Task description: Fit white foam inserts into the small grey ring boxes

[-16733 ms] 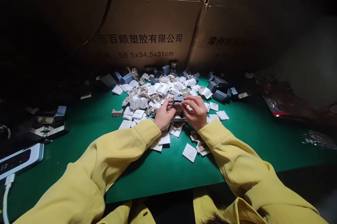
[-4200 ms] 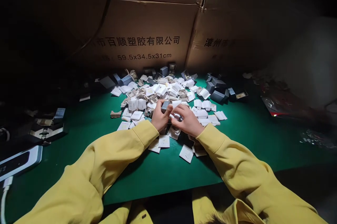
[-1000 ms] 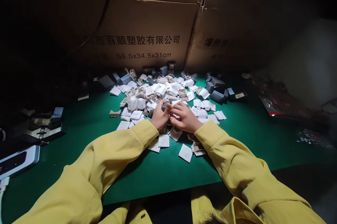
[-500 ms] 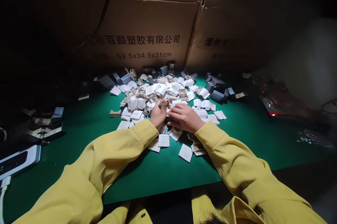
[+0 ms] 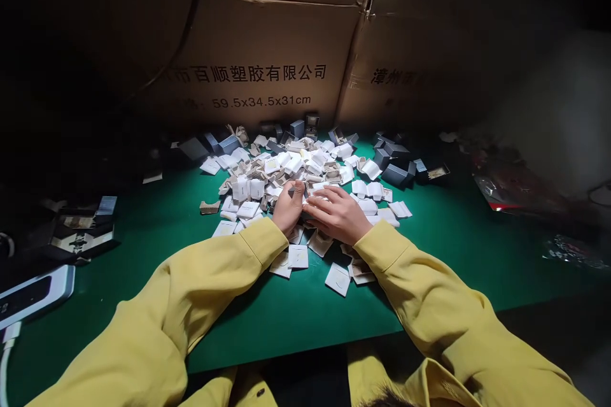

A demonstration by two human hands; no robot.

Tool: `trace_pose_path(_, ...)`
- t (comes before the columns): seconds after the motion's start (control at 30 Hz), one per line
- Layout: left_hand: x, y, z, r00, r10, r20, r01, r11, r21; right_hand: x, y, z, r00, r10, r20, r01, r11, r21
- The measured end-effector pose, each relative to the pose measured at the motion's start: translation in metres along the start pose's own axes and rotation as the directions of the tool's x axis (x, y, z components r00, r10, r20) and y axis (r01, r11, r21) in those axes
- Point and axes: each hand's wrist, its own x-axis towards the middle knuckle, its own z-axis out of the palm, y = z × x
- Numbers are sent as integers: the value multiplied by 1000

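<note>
Over the bench point(image 5: 286, 324), among white cards point(image 5: 298, 257), the left hand point(image 5: 287, 211) is gripping a dark box point(image 5: 292, 191), mostly hidden; the right hand point(image 5: 338, 214) is curving beside it, its hold unclear. Probably light, stiff but crushable, its side walls are inviting a gentle pinch.

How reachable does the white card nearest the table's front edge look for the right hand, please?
Probably yes: the white card lies uncovered, on the near side of the right hand, though that hand seems busy beside the left hand.
</note>
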Motion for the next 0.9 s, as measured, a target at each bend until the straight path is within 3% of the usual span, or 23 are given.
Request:
trace_pose_path(0.17,-1,1,-1,997,52,52,-55,996,70,2,-1,-3,996,83,29,-86,988,128)
trace_pose_path(0.37,-6,0,-6,970,211,118,-233,949,211,3,-6,-2,938,346,-11,-306,843,442)
trace_pose_path(0.57,-9,1,-6,947,286,146,-315,914,254,4,-10,1,856,515,43,-479,757,445)
trace_pose_path(0.83,-14,7,-3,952,268,147,-298,924,240,6,-16,3,839,540,69,-532,786,317)
trace_pose_path(0.9,-14,8,-4,959,250,133,-275,933,231,5,-15,3,860,506,66,-504,820,270)
